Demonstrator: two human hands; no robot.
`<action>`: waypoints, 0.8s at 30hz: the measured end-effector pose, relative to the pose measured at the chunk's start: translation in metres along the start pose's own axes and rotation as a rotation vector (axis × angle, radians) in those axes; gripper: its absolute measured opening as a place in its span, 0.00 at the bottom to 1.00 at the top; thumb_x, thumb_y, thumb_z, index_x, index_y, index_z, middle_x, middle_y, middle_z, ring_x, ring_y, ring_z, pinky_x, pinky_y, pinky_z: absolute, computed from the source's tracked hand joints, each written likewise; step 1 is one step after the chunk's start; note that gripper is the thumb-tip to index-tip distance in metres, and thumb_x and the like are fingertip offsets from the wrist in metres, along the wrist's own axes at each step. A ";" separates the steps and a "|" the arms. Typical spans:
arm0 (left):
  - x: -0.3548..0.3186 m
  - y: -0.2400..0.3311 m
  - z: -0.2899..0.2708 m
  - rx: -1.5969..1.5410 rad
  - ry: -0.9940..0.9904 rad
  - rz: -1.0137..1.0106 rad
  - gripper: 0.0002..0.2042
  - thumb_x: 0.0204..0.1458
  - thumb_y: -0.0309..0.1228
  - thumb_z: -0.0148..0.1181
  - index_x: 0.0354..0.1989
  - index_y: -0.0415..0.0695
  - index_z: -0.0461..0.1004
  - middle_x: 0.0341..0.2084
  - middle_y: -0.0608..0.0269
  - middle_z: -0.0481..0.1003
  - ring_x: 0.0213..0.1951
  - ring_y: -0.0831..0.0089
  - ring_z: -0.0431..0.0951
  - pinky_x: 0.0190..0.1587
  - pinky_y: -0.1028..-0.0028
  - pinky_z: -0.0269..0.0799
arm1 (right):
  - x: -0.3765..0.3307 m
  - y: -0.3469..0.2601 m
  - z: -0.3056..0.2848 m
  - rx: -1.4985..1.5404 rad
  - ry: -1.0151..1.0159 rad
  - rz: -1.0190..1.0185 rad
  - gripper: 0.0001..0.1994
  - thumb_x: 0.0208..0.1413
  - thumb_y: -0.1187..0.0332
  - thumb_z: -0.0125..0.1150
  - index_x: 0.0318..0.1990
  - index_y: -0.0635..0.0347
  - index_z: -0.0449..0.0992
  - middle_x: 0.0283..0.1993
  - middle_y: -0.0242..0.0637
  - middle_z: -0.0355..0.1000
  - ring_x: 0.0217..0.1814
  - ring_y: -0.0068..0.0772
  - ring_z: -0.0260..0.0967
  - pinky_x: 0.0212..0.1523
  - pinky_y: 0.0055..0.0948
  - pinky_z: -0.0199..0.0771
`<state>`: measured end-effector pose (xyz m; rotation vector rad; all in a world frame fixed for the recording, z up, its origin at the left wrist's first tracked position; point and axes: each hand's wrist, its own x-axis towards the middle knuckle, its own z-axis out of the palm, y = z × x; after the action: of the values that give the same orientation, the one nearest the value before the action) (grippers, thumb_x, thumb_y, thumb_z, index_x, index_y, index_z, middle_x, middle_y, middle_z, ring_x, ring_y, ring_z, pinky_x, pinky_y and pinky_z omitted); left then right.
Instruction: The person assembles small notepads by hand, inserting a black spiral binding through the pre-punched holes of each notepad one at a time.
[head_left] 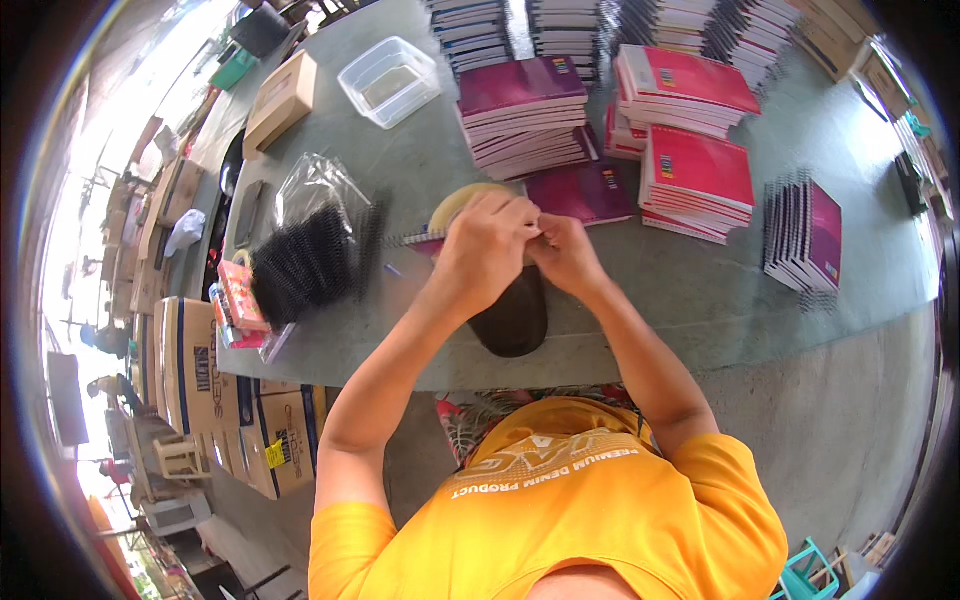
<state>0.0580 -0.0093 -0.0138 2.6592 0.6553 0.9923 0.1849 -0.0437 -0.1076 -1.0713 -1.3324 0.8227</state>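
Observation:
My left hand (485, 248) and my right hand (565, 252) are together over the grey-green table (720, 290), fingers pinched on a small spiral-bound notebook (420, 240) whose wire edge sticks out to the left. Most of that notebook is hidden under my hands. A round tan object (455, 200) shows just beyond my left hand. A single magenta notebook (585, 192) lies flat right behind my hands. A dark oval object (515, 320) sits at the table's near edge below my wrists.
Stacks of magenta and red notebooks (520, 115) (695, 180) fill the far side, with upright notebooks (805, 235) to the right. A clear bag of black spiral coils (310, 255) lies left, a clear plastic tub (390, 80) and cardboard box (282, 98) behind it. Cartons (200, 370) stand below left.

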 end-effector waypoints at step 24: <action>-0.023 0.067 -0.008 -0.246 -0.219 0.070 0.16 0.45 0.25 0.62 0.45 0.42 0.72 0.41 0.53 0.72 0.42 0.57 0.73 0.43 0.66 0.69 | -0.072 -0.185 -0.225 -0.041 0.780 -0.100 0.26 0.52 0.60 0.64 0.54 0.61 0.64 0.34 0.36 0.74 0.32 0.22 0.73 0.31 0.21 0.74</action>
<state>0.0595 -0.0788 0.0031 2.5360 0.3695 0.7301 0.3793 -0.2021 0.0569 -1.1779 -0.7280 0.2419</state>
